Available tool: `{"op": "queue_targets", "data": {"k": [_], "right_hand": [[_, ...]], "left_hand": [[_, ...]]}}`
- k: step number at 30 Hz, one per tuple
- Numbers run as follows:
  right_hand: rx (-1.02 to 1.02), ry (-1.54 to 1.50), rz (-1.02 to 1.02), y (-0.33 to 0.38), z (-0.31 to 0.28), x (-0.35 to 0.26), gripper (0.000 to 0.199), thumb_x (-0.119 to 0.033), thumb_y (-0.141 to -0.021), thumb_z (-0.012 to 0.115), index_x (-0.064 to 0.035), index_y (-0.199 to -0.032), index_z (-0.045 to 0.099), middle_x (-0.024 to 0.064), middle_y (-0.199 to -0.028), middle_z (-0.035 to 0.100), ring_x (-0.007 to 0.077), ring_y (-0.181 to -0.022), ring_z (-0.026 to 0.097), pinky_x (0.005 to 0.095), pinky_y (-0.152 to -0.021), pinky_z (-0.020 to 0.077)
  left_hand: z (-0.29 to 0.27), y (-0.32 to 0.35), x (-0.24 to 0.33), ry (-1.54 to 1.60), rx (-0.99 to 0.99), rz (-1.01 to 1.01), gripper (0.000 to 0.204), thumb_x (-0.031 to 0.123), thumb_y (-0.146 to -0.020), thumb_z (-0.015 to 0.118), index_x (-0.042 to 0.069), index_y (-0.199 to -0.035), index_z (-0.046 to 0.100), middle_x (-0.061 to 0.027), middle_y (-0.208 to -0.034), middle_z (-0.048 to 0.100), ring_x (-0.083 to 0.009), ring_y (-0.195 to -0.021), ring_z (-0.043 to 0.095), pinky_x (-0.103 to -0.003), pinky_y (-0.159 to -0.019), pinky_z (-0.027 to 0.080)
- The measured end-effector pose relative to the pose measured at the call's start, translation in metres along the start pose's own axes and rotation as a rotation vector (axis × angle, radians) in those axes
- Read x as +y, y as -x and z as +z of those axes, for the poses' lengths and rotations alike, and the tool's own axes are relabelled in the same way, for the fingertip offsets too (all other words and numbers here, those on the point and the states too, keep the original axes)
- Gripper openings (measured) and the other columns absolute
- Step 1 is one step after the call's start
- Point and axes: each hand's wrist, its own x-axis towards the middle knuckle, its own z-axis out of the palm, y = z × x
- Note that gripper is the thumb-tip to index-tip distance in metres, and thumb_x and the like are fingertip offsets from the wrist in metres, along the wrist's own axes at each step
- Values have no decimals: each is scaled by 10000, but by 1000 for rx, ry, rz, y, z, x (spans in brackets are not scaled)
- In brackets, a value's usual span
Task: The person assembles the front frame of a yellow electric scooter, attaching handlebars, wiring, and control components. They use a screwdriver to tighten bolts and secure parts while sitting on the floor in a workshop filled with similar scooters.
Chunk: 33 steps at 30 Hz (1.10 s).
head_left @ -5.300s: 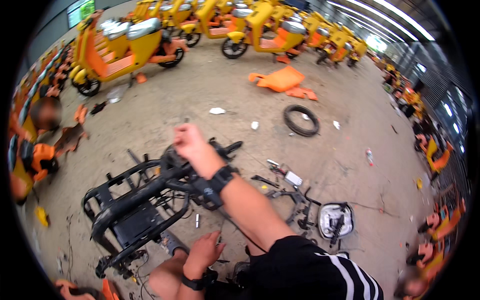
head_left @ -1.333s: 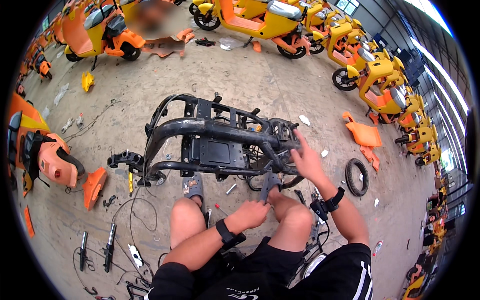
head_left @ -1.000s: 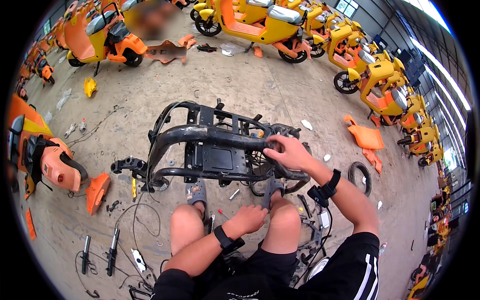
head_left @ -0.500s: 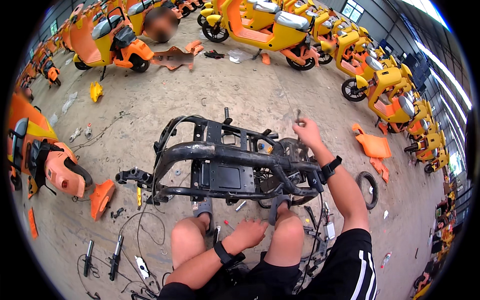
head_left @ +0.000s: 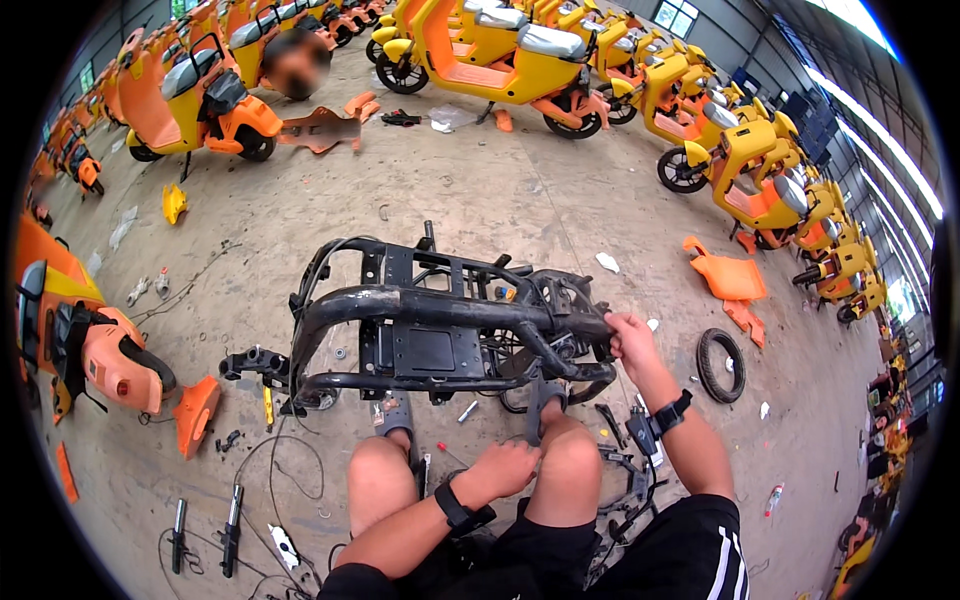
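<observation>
A black scooter frame (head_left: 430,303) of bent tubes and flat plates lies on the floor in front of me, crosswise. My right hand (head_left: 633,341) is at its right end, thumb and fingers drawn together by the end of the thick tube. What they pinch is too small to make out. Low between my knees, my left hand (head_left: 505,470) rests beside the right knee with its fingers curled in. Anything inside that hand is hidden. A wheel and other parts show partly through the frame's tubes.
Fork legs (head_left: 232,532) and cables lie at lower left. Loose metal parts (head_left: 625,475) are by my right leg, a tyre (head_left: 721,366) and orange panel (head_left: 727,272) further right. An orange scooter (head_left: 115,350) stands left; yellow scooters (head_left: 490,60) line the back.
My right hand has come down and nearer, from above the frame's right end to the tube end; the spanner-like tool it held no longer shows. My left hand's fingers have curled in.
</observation>
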Motion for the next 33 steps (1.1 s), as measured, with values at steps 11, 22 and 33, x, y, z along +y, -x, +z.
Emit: {"op": "queue_targets", "data": {"k": [11, 22, 33], "right_hand": [[-377, 707, -490, 77, 70, -45, 334, -173, -773, 771, -66, -1078, 685, -1, -685, 588, 60, -609, 534, 242, -558, 433], [-310, 1023, -969, 6, 151, -78, 206, -283, -792, 733, -99, -886, 723, 84, -832, 616, 269, -790, 630, 355, -668, 490], [-127, 861, -721, -87, 154, -86, 448, -330, -812, 704, -102, -1189, 623, 96, -692, 651, 269, -656, 631, 385, -640, 489]], "left_hand": [[-3, -2, -2, 14, -11, -9, 298, 239, -834, 637, 56, -1052, 551, -171, -998, 635, -353, -951, 632, -464, -744, 526], [-6, 16, -22, 21, -12, -103, 338, 246, -865, 618, 64, -1138, 535, -153, -1023, 613, -357, -976, 614, -477, -791, 511], [-12, 24, -29, 3, -18, -149, 306, 240, -875, 615, 70, -1116, 535, -135, -991, 611, -345, -942, 617, -506, -759, 503]]}}
